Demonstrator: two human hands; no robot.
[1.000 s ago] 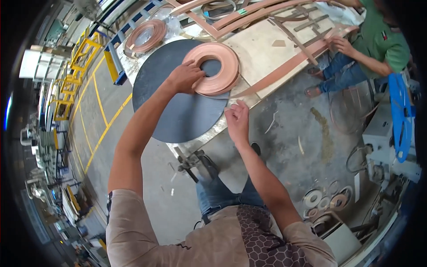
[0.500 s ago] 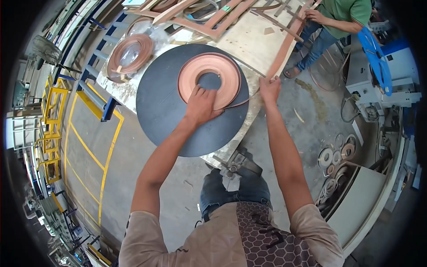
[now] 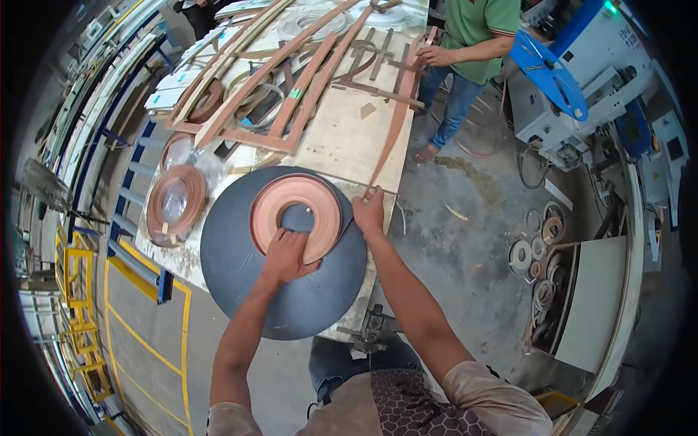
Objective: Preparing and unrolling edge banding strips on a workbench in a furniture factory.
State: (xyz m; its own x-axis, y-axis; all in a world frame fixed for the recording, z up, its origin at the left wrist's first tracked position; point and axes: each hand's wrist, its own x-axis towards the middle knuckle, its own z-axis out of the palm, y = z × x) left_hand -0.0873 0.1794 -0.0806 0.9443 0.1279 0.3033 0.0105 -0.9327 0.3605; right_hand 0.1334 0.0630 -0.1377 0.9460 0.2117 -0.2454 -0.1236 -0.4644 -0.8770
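While our left hand (image 3: 286, 254) lies flat on the near edge of the pink edge-band coil (image 3: 297, 215), fingers spread and pressing down rather than gripping, the coil sits on the dark round disc (image 3: 240, 291) at the near end of the worktable (image 3: 349, 138).

Our right hand (image 3: 369, 212) is at the coil's right edge, fingers curled; looks like they pinch the loose band strip (image 3: 396, 127), but we cannot tell the grip for sure.

Key relation: the strip's long axis runs from our right hand away to the far right, up across the table to the other person's hand (image 3: 435, 56), person in green shirt. So the free end lies right of the coil, and our right hand is the nearer one to it. Left hand is over the coil's hub side, near edge.

Second coil (image 3: 174, 203) sits left on the table, well apart. More rolls on the floor (image 3: 472, 240) to the right.
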